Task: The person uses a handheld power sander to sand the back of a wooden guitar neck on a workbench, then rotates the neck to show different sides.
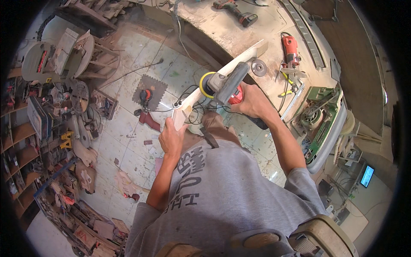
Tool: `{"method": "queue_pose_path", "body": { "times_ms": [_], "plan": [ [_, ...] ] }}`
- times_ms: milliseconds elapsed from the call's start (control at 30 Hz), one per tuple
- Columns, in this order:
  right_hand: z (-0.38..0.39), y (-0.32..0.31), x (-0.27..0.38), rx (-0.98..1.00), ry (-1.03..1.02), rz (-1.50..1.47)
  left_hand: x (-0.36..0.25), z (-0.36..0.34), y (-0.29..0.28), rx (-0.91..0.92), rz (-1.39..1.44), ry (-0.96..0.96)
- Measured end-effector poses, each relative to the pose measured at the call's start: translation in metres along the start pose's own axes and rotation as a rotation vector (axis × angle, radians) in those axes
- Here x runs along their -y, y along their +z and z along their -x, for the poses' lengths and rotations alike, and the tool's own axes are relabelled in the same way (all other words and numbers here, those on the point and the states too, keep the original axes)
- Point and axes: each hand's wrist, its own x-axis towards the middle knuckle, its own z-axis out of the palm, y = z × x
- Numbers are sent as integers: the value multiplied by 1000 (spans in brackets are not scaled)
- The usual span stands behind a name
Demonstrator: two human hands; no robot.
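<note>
— What's that board (214,81) made of?

— Pale bare wood, matt and unfinished, held in the left hand (172,139). The sander (226,88) in the right hand (252,102) has a grey matt plastic body with a red part and a yellow pad rim.

— And the desk (222,30)?

— Rough, dusty and worn, a pale matt top. The round disc (259,67) on it looks like dull grey metal.

— The floor (124,141)?

— Pale speckled tiles with a slight sheen, scuffed and littered with wood scraps. The shirt (231,192) is soft grey cloth, matt.
</note>
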Motion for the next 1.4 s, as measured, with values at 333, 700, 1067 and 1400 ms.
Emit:
{"method": "queue_pose_path", "body": {
  "times_ms": [333,700,1067,1400],
  "plan": [
    [-12,-23,-37,-47,121,-108,4,-4,-2,-104,-73,141],
    [4,-1,16,12,-10,-16,2,-7,-3,-99,-64,178],
    [-34,-42,-73,-192,200,-115,-5,-7,-4,34,14,7],
    [-10,-17,-61,-156,35,-28,4,-6,8,-7,-55,-5]
  ]
}}
